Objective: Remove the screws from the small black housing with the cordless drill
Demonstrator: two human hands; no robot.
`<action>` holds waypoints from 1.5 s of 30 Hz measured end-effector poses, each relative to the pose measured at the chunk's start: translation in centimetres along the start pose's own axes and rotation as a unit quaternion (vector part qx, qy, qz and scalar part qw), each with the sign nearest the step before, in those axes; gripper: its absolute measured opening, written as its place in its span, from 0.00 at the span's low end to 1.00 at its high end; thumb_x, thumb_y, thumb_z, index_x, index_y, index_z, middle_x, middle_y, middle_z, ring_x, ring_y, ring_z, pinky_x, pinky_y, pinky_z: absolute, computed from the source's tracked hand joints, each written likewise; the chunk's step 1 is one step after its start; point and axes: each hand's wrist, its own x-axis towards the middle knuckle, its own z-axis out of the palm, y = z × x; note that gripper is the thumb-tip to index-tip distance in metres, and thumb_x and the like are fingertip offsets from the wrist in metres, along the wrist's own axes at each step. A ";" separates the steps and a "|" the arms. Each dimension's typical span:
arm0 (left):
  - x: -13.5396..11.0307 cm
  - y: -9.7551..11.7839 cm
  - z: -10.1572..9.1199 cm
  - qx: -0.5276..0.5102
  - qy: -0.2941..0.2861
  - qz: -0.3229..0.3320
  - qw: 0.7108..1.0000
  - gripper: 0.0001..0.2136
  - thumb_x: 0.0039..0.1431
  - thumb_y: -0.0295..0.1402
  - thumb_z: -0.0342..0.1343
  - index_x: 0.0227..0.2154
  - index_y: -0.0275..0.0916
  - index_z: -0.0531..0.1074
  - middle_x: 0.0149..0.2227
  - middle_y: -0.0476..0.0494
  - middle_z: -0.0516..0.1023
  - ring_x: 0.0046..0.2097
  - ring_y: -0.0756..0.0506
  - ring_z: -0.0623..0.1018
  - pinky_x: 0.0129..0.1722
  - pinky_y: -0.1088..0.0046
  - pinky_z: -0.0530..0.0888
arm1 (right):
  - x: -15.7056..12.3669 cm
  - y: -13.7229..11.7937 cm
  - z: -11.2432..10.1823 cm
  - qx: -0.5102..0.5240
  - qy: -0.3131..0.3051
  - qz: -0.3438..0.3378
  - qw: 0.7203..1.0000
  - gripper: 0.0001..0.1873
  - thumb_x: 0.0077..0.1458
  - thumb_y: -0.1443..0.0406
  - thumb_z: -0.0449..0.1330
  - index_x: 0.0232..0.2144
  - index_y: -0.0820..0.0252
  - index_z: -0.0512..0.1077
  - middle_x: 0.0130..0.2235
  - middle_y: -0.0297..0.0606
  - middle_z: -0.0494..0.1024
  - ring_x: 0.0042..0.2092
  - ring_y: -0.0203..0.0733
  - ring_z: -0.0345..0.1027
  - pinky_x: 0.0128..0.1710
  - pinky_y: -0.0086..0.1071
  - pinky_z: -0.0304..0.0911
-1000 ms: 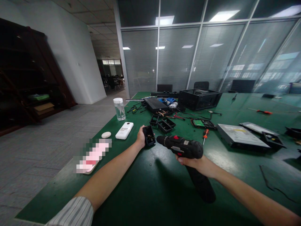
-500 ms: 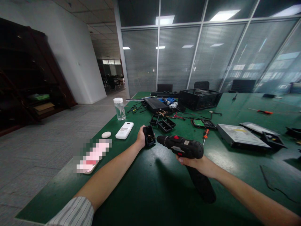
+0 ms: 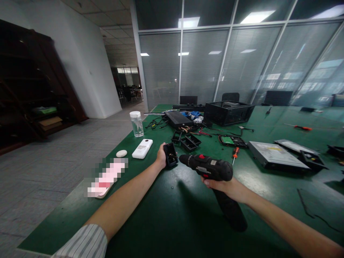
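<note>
My left hand [image 3: 161,156] is closed round a small black open-fronted plastic box [image 3: 170,154], holding it upright on the green table [image 3: 172,215]. My right hand [image 3: 223,186] grips a black cordless drill [image 3: 209,167] with a red switch. The drill's nose points left, right at the box's open face. Whether the bit touches inside the box is hidden.
Behind the box lie more black trays [image 3: 188,140], a red-handled screwdriver [image 3: 235,153], a circuit board [image 3: 228,140], an optical drive [image 3: 272,154] and a black computer case [image 3: 228,111]. To the left stand a water bottle [image 3: 137,124], a white device [image 3: 142,148] and a white oval [image 3: 121,153].
</note>
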 end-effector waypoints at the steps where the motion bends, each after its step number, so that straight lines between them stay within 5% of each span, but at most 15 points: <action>1: 0.0 0.0 0.0 0.000 0.002 0.001 1.000 0.19 0.55 0.48 0.45 0.29 0.35 0.69 0.23 0.39 0.75 0.26 0.40 0.77 0.27 0.62 0.74 | 0.0 0.0 0.0 -0.003 -0.001 0.001 1.000 0.13 0.51 0.57 0.60 0.33 0.61 0.69 0.31 0.35 0.68 0.34 0.40 0.61 0.35 0.33 0.60; 45: 0.0 0.0 0.0 -0.008 -0.005 -0.007 1.000 0.20 0.55 0.48 0.45 0.29 0.34 0.70 0.23 0.38 0.75 0.26 0.40 0.77 0.27 0.62 0.73 | 0.0 -0.2 0.1 -0.006 0.005 -0.008 1.000 0.12 0.51 0.58 0.60 0.32 0.61 0.69 0.30 0.34 0.67 0.33 0.38 0.60 0.33 0.33 0.60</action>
